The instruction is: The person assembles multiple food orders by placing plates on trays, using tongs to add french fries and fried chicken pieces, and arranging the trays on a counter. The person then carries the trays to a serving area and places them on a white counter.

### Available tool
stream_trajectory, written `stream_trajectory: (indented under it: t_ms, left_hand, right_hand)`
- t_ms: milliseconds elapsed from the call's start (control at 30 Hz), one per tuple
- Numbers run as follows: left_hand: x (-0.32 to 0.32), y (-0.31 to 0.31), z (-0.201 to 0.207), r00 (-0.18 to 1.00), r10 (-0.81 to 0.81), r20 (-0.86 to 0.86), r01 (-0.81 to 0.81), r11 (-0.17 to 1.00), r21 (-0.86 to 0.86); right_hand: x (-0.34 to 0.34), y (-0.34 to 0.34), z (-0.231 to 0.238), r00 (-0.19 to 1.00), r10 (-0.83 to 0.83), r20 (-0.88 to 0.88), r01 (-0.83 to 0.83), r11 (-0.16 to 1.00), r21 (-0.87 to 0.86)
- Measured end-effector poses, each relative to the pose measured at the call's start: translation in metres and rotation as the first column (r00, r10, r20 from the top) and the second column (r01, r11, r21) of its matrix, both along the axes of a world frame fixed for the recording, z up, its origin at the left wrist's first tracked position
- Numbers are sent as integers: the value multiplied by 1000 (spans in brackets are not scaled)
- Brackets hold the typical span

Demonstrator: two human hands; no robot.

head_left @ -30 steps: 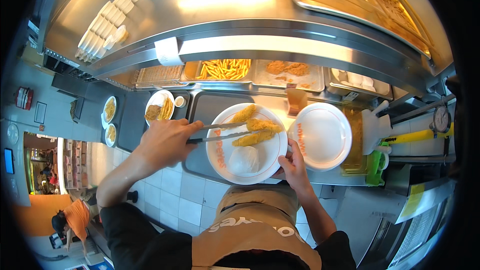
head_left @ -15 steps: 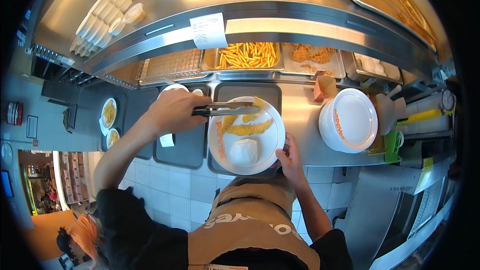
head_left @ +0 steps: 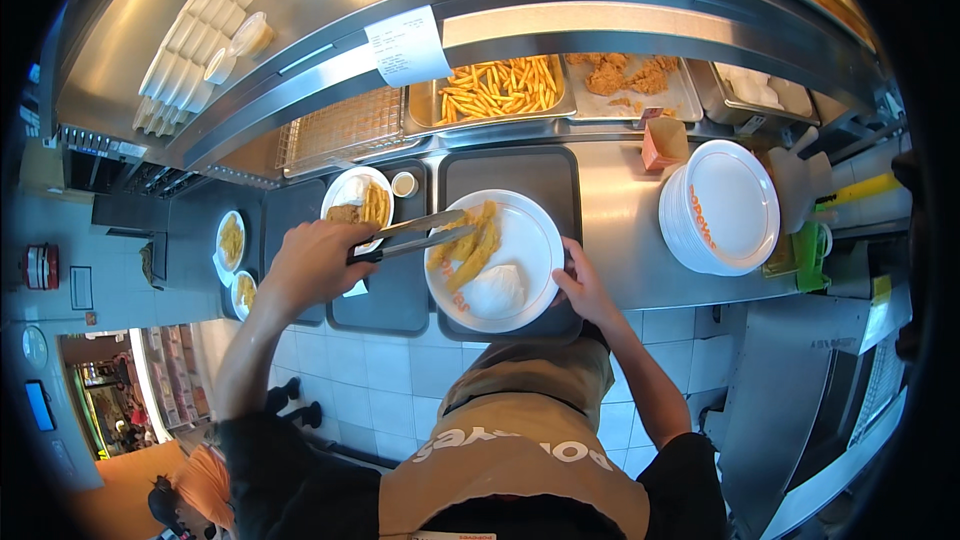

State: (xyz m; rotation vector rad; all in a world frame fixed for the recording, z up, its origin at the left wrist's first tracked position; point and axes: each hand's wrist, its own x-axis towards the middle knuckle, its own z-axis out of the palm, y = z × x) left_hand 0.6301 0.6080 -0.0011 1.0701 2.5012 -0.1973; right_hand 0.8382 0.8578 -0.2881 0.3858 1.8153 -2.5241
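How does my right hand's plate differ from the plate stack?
The held plate is single; the plate stack holds many.
The held plate carries breaded strips and a white rounded item; the stack's top plate is bare.
Your right hand grips the held plate; the plate stack stands on the metal counter.
Both look white, round and orange-printed.

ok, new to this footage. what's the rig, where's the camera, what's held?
No machine: a person's bare hands, seen by a fisheye camera on their head looking down, so straight edges bend.

The left hand holds tongs, tips at golden strips on a white plate. The right hand grips that plate's rim. A rounded white item sits on it too.

The counter bears grey trays and a plate stack; fries lie behind.
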Motion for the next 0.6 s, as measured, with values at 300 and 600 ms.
stream_trajectory:
  t_ms: [300, 600]
  left_hand:
    - [-10, -74, -88, 906, 402, 136, -422, 888, 185]
    - [-18, -53, -136, 852, 395, 344, -496, 819, 287]
  right_hand:
    - [-40, 46, -72, 978, 121, 172, -152, 972, 177]
    - [-90, 66, -68, 960, 168, 223, -244, 895, 373]
